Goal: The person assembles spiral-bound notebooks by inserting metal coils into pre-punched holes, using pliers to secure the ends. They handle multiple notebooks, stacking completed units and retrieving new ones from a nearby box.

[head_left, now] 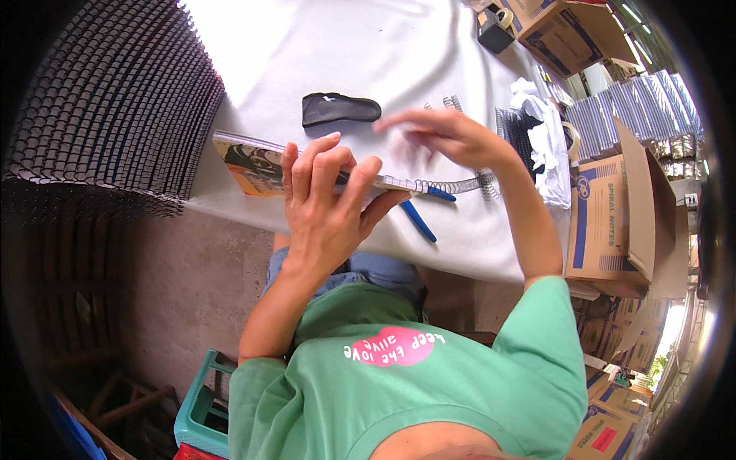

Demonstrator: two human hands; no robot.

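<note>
Over the table's near edge, my left hand (326, 195) grips a notebook (253, 165) with a coloured cover, its fingers spread across the top and the thumb at the near side. A wire coil (464, 185) sticks out to the right from the notebook's bound edge. My right hand (452, 138) hovers above the table past that coil, index finger stretched out and the other fingers blurred; I see nothing in it. Just beside the notebook lie blue-handled pliers (419, 222), their head hidden. A black rounded object (341, 111) rests farther back on the white cloth.
A tall stack of coil-bound notebooks (126, 100) stands at the left. Loose coils (452, 102) lie beyond my right hand. At the right are crumpled white material (548, 153), an open carton (602, 215) and a black tape dispenser (494, 32). A teal stool (201, 402) stands lower left.
</note>
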